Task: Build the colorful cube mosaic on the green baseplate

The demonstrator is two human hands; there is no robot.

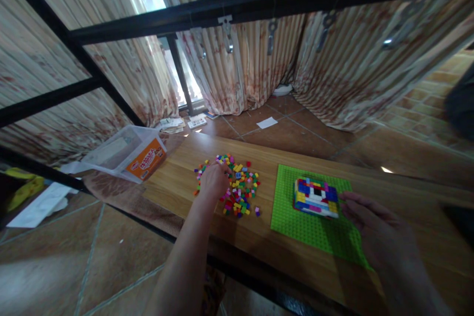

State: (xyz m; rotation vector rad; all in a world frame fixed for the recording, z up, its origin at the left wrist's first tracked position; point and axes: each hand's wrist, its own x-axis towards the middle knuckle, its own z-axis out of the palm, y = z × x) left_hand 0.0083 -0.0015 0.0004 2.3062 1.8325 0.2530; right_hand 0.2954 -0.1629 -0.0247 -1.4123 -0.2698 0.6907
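Observation:
My left hand (215,179) reaches into a scattered pile of small coloured toy bricks (240,192), its fingers bent and drawn together. Whatever those fingertips may hold is hidden. On the green baseplate (287,222) stands a low block built of multicoloured bricks (314,197), with white, blue and yellow on top and a dark gap in the middle. Just at the right end of this built block is my right hand (374,222). Its thumb and fingers are pinched together, and I cannot make out what is between them.
The wooden bench top (174,177) carries the bricks and baseplate. At its left end sits a clear plastic box (122,150) with an orange label. Behind stand a black metal frame (244,2) with hanging metal clips and striped curtains (237,74). Papers (267,122) lie on the tiled floor.

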